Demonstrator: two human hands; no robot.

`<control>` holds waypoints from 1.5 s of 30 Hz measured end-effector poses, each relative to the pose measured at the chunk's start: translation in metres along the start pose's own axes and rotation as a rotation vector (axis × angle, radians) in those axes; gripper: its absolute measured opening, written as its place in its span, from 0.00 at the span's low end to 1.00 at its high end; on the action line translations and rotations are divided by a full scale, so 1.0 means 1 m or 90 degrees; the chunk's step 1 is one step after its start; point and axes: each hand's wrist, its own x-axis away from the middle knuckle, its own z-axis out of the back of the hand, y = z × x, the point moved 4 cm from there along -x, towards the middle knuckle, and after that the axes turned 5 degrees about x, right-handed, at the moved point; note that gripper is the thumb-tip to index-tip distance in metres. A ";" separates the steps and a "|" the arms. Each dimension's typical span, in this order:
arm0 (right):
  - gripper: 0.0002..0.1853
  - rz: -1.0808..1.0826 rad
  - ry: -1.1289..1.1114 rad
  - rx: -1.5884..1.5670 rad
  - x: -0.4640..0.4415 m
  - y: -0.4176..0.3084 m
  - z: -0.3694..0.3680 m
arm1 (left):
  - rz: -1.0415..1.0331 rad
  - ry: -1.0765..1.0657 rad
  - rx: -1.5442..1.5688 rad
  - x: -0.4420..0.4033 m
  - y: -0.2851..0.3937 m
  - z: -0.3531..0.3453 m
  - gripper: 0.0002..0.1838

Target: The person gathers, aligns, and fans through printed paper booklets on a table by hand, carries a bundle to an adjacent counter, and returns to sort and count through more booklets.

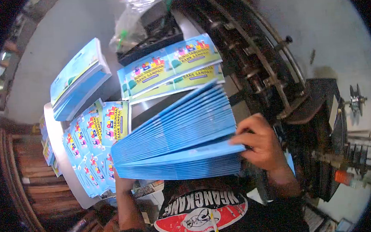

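A thick, fanned stack of blue booklets spreads out in front of my chest. My left hand supports its narrow left end, with most of the fingers hidden behind the stack. At the wide right end, my right hand pinches the edge of a booklet between thumb and fingers. A wedge-shaped gap there parts the upper layers from the lower ones. Printed covers with yellow and blue artwork lie overlapped on the table just left of the stack.
More printed covers lie beyond the stack, in front of a black box with clear plastic. Another booklet pile stands at the back left. A dark metal machine is at the right. The metal table's edge shows at left.
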 end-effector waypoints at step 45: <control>0.68 -0.030 0.004 -0.413 -0.003 0.045 -0.087 | 0.055 0.134 0.064 0.004 -0.013 -0.007 0.31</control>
